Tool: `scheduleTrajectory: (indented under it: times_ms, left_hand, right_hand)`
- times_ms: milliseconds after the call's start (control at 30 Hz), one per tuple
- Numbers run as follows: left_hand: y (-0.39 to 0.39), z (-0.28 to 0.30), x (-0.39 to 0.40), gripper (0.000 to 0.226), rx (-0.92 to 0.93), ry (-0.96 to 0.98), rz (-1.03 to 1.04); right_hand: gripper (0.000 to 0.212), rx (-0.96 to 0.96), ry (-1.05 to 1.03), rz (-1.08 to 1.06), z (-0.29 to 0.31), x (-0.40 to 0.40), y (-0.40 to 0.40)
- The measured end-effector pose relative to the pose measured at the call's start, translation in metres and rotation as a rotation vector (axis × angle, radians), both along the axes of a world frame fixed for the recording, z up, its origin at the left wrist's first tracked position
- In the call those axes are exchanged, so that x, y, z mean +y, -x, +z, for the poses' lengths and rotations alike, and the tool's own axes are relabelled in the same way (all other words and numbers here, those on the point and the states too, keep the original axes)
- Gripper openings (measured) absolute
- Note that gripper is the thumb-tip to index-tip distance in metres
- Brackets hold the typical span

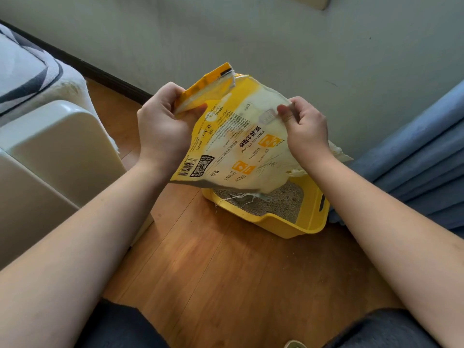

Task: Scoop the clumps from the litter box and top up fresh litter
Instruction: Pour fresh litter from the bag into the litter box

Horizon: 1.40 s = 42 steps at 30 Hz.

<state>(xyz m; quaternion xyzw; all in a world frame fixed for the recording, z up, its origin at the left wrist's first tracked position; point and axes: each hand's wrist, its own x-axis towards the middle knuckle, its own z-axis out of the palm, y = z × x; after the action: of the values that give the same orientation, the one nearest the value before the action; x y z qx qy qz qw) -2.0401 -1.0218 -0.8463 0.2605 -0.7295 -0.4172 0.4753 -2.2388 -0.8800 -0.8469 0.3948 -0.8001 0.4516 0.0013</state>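
Observation:
A yellow and white bag of bentonite cat litter [238, 144] hangs upside down over the yellow litter box [311, 214], its torn mouth just above the grey litter [283, 202]. My left hand [160, 129] grips the bag's yellow bottom corner at the upper left. Pinching the bag's upper right edge is my right hand [306, 129]. The bag looks limp and flat. A pale scoop [263, 197] lies in the litter under the bag's mouth, mostly hidden. The far part of the box is covered by the bag.
A cream plastic bin or cover [50, 151] stands close on the left, beside a patterned cushion [27, 71]. Blue curtain folds [414, 167] hang at the right, touching the box. A grey wall is behind. Wooden floor [226, 272] lies between my knees and the box.

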Motion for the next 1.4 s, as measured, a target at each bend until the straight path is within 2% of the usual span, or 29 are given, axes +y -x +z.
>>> scheduleTrajectory:
  times_ms: [133, 767, 933, 1400]
  left_hand:
    - [0.004, -0.003, 0.001, 0.032, 0.004, -0.003, -0.004]
    - [0.016, -0.001, 0.010, 0.031, 0.078, 0.011, -0.009]
    - [0.010, -0.001, 0.004, 0.023, 0.046, 0.017, 0.041]
    - [-0.015, 0.006, -0.013, 0.026, 0.011, 0.071, 0.150]
  right_hand:
    - [0.026, -0.011, 0.042, -0.005, -0.004, 0.000, 0.003]
    - [0.026, 0.015, 0.129, -0.035, 0.005, -0.007, 0.019]
    - [0.027, -0.009, 0.153, -0.010, 0.004, -0.015, 0.016]
    - [0.019, -0.003, 0.192, 0.069, 0.005, -0.045, -0.005]
